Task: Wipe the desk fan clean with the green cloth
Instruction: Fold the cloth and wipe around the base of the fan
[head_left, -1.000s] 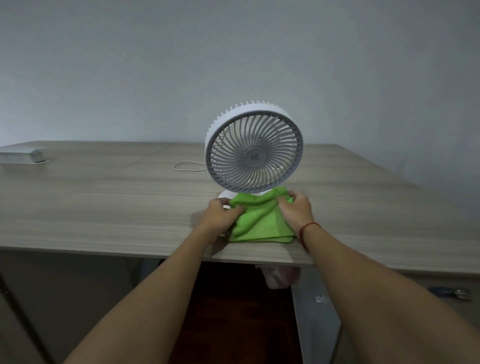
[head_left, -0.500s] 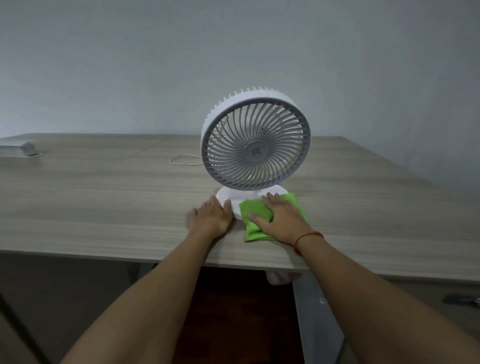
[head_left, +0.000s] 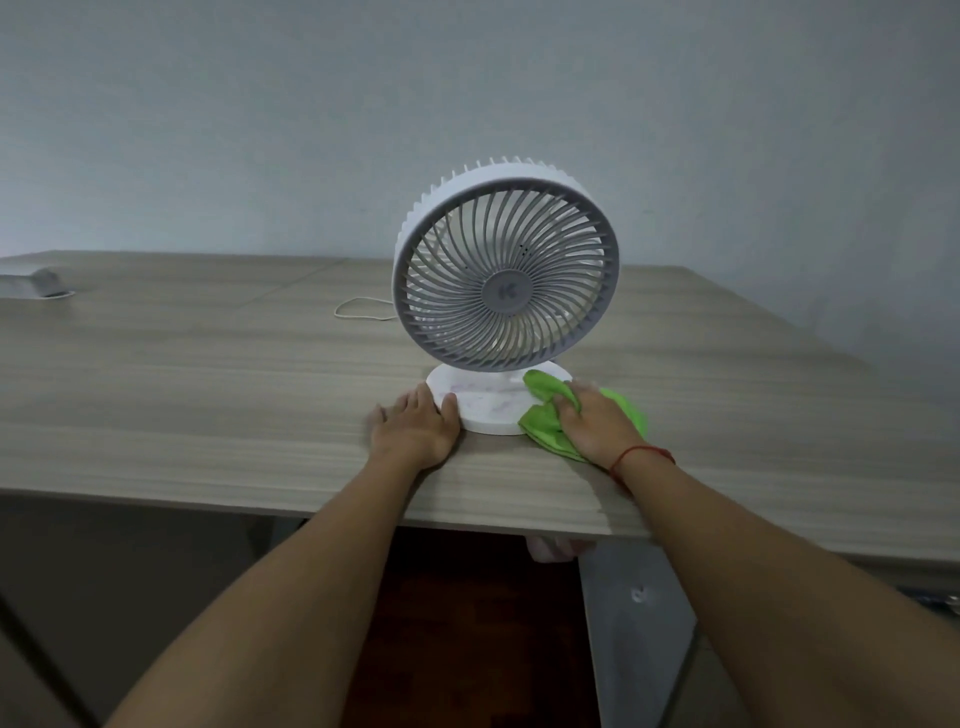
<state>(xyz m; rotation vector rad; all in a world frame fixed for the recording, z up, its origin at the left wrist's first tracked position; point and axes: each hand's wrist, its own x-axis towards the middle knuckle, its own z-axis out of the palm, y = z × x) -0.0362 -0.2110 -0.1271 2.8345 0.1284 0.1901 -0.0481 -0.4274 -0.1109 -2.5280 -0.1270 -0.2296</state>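
Fan (head_left: 505, 275) stands upright on the bench (head_left: 208, 395), near its front edge. Left hand (head_left: 415, 431) lies flat, fingers (head_left: 423, 397) spread open, thumb against the fan's round base. Right hand (head_left: 597, 423) has its fingers closed on the cloth (head_left: 545, 431), bunched at the base's right edge.

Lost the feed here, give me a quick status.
Left hand flat on desk, braced against fan base. Right hand gripping green cloth at base's right edge. Nothing blocking.
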